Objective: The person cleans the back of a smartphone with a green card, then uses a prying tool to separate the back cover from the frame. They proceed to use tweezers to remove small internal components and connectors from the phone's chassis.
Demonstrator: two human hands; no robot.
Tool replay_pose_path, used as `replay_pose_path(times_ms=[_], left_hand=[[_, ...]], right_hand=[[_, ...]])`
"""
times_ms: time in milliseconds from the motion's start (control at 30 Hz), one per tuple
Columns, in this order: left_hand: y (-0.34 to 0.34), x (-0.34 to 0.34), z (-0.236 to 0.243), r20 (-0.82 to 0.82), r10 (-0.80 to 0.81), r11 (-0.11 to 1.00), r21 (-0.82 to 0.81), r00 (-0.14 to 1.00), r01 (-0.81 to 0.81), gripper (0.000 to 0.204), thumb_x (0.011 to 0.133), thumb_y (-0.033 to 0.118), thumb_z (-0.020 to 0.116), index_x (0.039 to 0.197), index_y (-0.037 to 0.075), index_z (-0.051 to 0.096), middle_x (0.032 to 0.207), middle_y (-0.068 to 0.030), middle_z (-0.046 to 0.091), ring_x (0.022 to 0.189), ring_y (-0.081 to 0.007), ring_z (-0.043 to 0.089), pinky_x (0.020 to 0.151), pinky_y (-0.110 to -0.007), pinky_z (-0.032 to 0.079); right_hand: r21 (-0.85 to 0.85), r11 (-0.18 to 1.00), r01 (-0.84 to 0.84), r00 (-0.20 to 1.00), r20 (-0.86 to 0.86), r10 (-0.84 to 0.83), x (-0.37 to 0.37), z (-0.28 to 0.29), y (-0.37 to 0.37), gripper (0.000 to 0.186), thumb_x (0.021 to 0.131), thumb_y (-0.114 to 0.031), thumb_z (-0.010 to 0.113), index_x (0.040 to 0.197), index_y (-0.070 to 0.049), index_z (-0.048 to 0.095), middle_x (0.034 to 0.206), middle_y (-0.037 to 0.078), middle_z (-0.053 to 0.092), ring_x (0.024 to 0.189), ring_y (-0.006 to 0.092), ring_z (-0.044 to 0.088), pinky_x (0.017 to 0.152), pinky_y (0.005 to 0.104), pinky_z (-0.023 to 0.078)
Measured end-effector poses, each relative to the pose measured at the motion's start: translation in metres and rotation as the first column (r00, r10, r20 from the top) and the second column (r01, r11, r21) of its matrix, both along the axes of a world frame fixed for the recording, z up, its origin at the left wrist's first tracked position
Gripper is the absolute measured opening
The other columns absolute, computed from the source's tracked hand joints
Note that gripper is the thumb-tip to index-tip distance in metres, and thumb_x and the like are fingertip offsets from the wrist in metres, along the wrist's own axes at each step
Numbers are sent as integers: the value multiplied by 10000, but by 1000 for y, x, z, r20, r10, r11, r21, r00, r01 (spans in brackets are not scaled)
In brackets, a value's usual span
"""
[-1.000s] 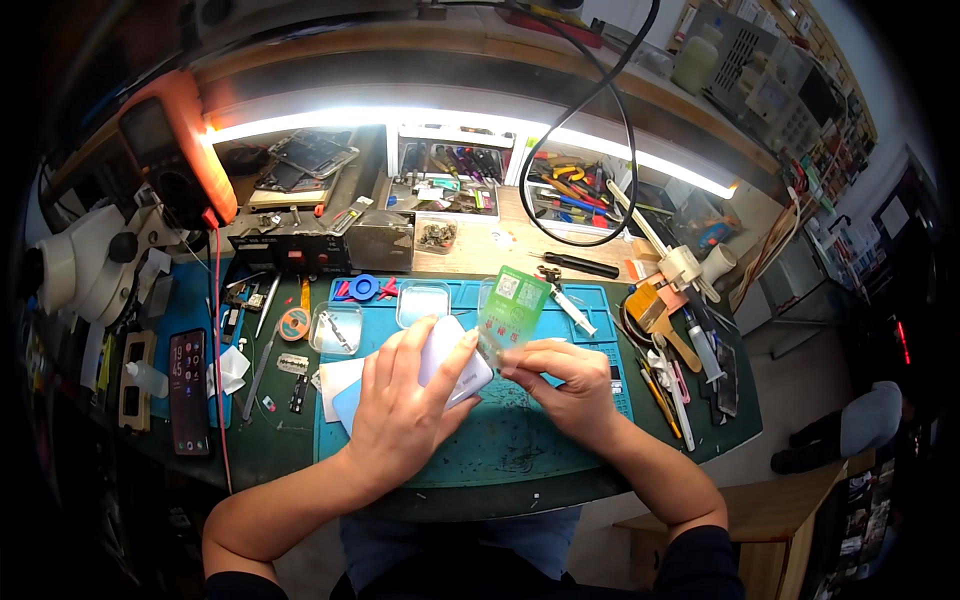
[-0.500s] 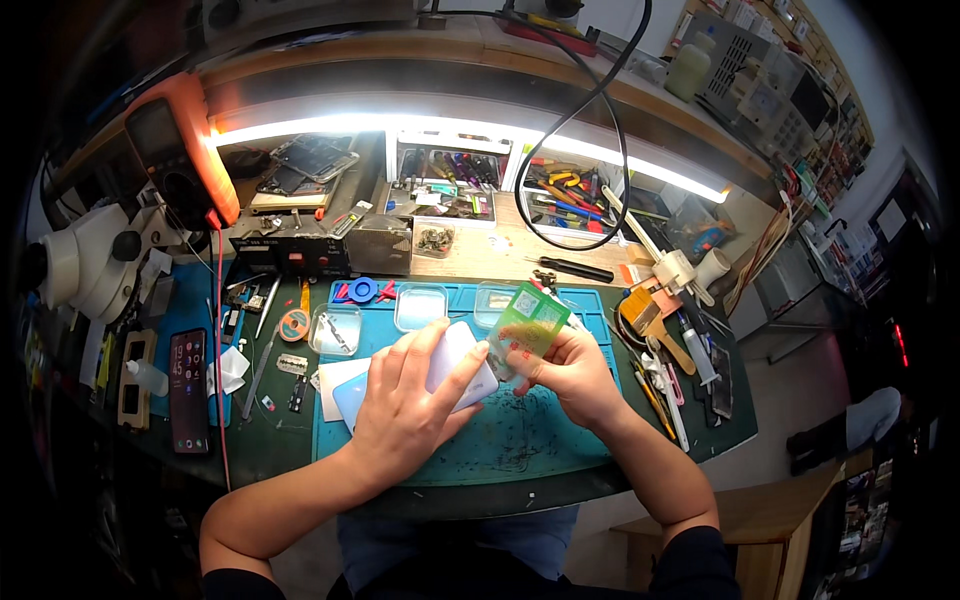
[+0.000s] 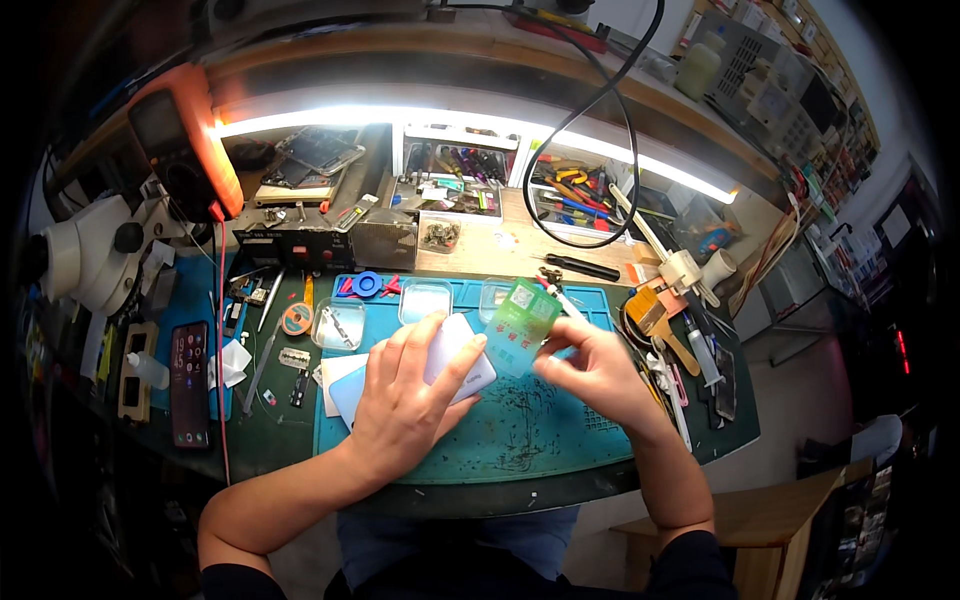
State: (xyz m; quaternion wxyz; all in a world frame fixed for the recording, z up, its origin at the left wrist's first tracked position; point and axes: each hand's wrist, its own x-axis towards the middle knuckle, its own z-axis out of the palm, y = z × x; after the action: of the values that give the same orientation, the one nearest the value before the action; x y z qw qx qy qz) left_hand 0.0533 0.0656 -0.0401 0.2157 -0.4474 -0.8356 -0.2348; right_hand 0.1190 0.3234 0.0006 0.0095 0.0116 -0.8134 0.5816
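Observation:
My left hand (image 3: 405, 400) is wrapped over a phone (image 3: 465, 370) with a pale lilac-blue back, held tilted above the blue work mat (image 3: 520, 440). A second light blue panel (image 3: 347, 392) shows beneath that hand; whether it belongs to the phone I cannot tell. Beside the phone's right end stands a translucent green plastic card (image 3: 522, 325) with a printed white square. The thumb and curled index finger of my right hand (image 3: 600, 370) meet at the card's right edge, slightly blurred. The card's lower left corner is close to the phone's edge; contact there is unclear.
Clear plastic boxes (image 3: 427, 300) line the mat's far side. Left lie another phone (image 3: 190, 385), a solder reel (image 3: 297, 319) and a microscope (image 3: 90, 245). Right are a brush (image 3: 660, 325) and a syringe (image 3: 703, 355). A black cable (image 3: 637, 170) hangs overhead.
My right hand has shifted slightly right, its grip moving from over the card to the card's right edge. More of the card now shows. The left hand and phone stay nearly still.

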Motion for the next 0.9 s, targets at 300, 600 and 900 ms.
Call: replay_pose_path(times_ms=[300, 600, 900], left_hand=[[1, 3, 1, 14, -20, 999, -31, 1000, 21, 793, 707, 222, 877, 1441, 173, 581, 1473, -193, 473, 1257, -356, 511, 1046, -475, 409], [3, 3, 1, 8, 32, 999, 12, 999, -32, 825, 688, 180, 890, 1447, 142, 567, 1469, -203, 475, 1260, -378, 499, 1043, -479, 413], [10, 5, 1, -32, 114, 992, 56, 993, -112, 796, 738, 240, 869, 1463, 153, 552, 1467, -220, 467, 1275, -371, 487, 1013, -486, 421]], right_hand=[[-238, 970, 45, 986, 166, -5, 0, -29, -20, 250, 955, -217, 780, 1067, 1, 729, 900, 27, 727, 786, 92, 665, 685, 260, 539], [-315, 946, 81, 976, 218, -11, 4, -26, -31, 224, 936, -172, 801, 1033, 20, 740, 880, 50, 743, 722, 98, 672, 651, 256, 544], [-378, 915, 140, 975, 214, -61, 7, -19, -61, 181, 935, -153, 801, 977, 13, 742, 848, 66, 739, 702, 123, 683, 667, 267, 558]])
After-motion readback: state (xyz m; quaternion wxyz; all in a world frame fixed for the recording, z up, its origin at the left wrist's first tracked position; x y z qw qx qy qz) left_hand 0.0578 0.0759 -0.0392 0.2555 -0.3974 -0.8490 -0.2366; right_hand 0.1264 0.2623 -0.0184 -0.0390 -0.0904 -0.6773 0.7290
